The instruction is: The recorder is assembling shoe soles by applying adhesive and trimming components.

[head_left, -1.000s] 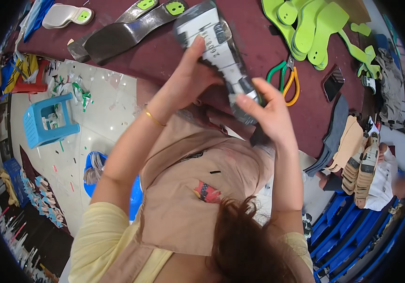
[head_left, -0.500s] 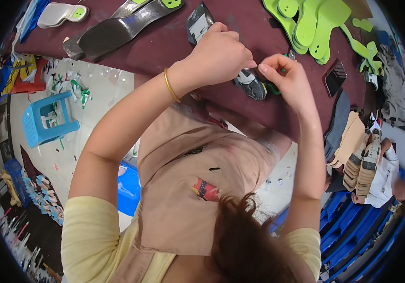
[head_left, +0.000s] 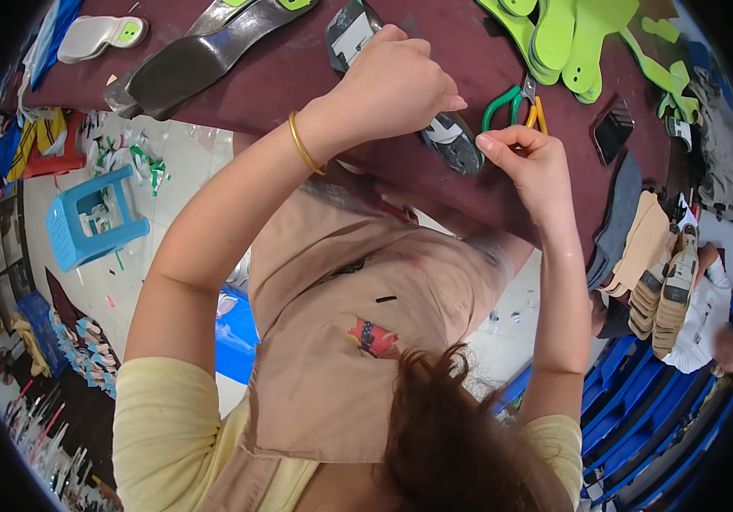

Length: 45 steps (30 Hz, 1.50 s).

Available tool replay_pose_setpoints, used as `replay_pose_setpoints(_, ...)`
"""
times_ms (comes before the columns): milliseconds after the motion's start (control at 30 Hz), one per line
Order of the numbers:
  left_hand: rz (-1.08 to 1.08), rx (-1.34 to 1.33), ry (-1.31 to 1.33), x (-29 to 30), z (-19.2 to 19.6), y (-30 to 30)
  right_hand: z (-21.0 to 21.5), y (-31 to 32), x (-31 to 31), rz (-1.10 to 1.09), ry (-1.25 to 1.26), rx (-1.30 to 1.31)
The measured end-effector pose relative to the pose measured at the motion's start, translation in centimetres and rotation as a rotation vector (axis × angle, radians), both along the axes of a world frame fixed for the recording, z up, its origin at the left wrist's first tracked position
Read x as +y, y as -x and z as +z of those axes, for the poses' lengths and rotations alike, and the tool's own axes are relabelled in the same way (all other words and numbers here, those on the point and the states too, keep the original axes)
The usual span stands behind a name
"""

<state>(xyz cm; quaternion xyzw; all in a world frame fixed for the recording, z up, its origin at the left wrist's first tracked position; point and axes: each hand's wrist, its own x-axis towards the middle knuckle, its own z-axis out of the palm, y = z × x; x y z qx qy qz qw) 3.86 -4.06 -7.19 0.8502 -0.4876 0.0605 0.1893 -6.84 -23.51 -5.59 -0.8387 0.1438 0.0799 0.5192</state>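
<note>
Head view. A long, sole-shaped black piece with white and grey patches [head_left: 454, 148] lies on the dark maroon tabletop [head_left: 294, 94], its middle hidden behind the left hand [head_left: 400, 90]. That hand, back uppermost, has its fingers curled under; its grip cannot be told. The right hand [head_left: 530, 162], just beside the rounded near end, draws thumb and forefinger into a pinch, contents indiscernible.

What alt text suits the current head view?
A person's left hand partly covers a dark, elongated piece with white patches over a maroon table; the right hand is beside its end, near metal scissors with green and orange handles.
</note>
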Motion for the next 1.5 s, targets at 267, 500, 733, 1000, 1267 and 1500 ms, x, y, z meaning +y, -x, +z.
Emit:
replay_pose_setpoints(267, -0.062, 0.024, 0.004, 0.1, 0.6, 0.0, -0.9, 1.5, 1.7, -0.051, 0.166, -0.24)
replay_pose_setpoints(500, -0.14, 0.12, -0.186, -0.1, 1.7, -0.3, -0.8, 1.1, 2.3, 0.071, 0.371, -0.34)
replay_pose_setpoints(733, -0.388, 0.252, -0.635, -4.2, 3.5, -1.8, -0.8, 0.4, 1.3, 0.131, 0.245, -0.346)
replay_pose_setpoints(1000, -0.345, 0.463, -0.515, -1.7, 6.6, 0.5, 1.6, 3.0, -1.1, 0.008, -0.134, -0.143)
replay_pose_setpoints(1267, -0.202, 0.575, -0.371, 3.6, 8.1, 1.6, 5.9, 2.6, -2.1, 0.104, -0.42, -0.079)
replay_pose_setpoints(1500, -0.144, 0.741, -0.268, 6.6, 8.6, 1.8, 4.4, 3.7, -1.9, 0.051, -0.412, -0.197)
